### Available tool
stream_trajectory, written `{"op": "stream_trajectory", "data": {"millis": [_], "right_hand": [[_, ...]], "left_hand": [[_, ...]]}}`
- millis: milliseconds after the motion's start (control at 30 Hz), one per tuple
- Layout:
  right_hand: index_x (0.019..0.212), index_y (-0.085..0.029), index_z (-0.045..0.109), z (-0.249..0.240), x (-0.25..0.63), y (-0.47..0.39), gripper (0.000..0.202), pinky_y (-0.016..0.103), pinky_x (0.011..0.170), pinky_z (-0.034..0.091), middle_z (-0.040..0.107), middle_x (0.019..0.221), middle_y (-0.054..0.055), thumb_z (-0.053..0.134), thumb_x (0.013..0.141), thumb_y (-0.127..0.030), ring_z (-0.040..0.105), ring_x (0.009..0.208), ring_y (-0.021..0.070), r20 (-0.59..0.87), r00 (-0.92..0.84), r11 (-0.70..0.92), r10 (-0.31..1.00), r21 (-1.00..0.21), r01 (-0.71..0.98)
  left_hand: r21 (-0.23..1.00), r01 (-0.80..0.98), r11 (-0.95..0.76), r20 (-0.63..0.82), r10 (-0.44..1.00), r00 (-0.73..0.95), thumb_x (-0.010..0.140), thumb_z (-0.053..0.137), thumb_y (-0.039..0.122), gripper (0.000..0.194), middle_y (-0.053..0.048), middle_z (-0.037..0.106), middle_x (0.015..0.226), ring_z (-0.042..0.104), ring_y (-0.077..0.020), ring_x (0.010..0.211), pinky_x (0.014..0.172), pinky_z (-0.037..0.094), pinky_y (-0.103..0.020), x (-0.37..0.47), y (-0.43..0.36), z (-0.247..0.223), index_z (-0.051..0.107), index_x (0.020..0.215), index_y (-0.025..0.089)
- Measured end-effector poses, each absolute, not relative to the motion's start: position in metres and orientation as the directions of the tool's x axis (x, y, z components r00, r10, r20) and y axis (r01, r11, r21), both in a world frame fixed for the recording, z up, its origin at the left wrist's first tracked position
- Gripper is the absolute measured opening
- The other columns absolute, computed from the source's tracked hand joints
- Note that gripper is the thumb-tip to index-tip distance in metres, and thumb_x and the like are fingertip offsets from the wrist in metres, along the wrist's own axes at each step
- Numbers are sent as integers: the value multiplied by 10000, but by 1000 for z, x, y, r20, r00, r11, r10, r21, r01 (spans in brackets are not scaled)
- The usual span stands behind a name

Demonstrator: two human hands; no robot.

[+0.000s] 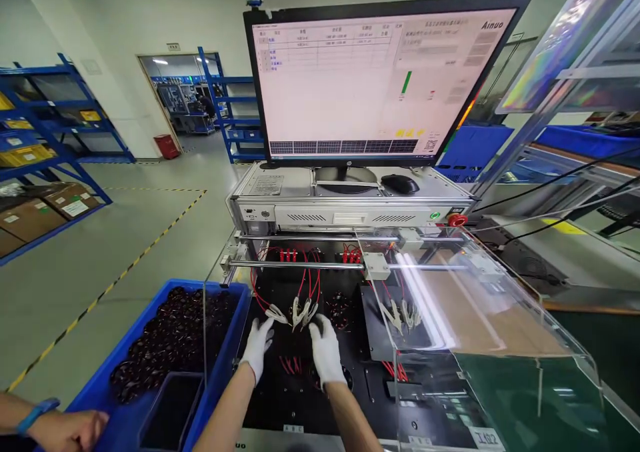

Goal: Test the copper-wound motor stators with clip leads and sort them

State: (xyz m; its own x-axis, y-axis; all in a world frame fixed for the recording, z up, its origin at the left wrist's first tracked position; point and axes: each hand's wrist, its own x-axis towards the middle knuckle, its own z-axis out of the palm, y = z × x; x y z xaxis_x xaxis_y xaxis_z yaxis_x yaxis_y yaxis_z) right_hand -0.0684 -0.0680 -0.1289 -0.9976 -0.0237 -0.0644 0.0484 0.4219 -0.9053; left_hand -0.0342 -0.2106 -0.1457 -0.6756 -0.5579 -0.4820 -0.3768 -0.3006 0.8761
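Observation:
White gloves cover both hands, which reach over a black test bench (270,399). My left hand (258,347) is beside the leftmost metal clip (277,314), its fingers apart and nothing visible in them. Just right of the other clips (301,312), my right hand (325,351) has its fingers spread slightly; no held object shows. Red wires (304,279) run from the clips to the back of the bench. A round dark coil part (340,311) lies right of the clips, and another is partly hidden by my right hand.
A blue bin (173,284) of dark round parts stands left, with another person's bare hand (75,431) at its near side. A clear cover (480,292) spans the right half, over more clips (403,315). A monitor (340,92) stands behind on a metal case (310,213).

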Motion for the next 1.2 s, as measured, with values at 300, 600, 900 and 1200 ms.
{"op": "stream_trajectory", "data": {"millis": [300, 600, 900, 1200], "right_hand": [[745, -155, 639, -145, -136, -88, 215, 319, 738, 466, 669, 773, 106, 593, 633, -333, 619, 787, 230, -168, -986, 536, -23, -834, 129], [810, -162, 532, -142, -144, -98, 208, 262, 612, 431, 634, 715, 72, 564, 670, -313, 582, 644, 168, -228, -972, 675, 61, -708, 209], [893, -114, 579, -119, -130, -59, 230, 321, 723, 453, 642, 888, 155, 540, 672, -165, 622, 829, 247, -228, -971, 785, 72, -588, 196], [1313, -1, 330, -141, -140, -105, 701, 387, 1002, 382, 494, 1270, 232, 529, 727, -331, 470, 1194, 278, -134, -991, 610, 7, -785, 110]], "left_hand": [[957, -211, -200, -290, -614, -734, 529, 602, 527, 460, -21, 581, 758, 562, -144, 739, 744, 434, -261, -70, -223, -148, 528, 799, 161], [821, -545, 171, -326, -642, -694, 651, 601, 219, 212, -86, 648, 840, 596, -220, 804, 763, 434, -320, -32, -242, -155, 620, 843, 132], [607, -396, 689, -199, -351, -915, 756, 440, 96, 503, -102, 441, 1345, 384, -250, 1235, 1063, 276, -394, -64, -210, -132, 471, 1254, 162], [781, -245, 575, -183, -164, -969, 711, 519, 62, 401, -77, 544, 1252, 430, -237, 1225, 1062, 339, -340, -95, -205, -157, 642, 1063, 210]]}}
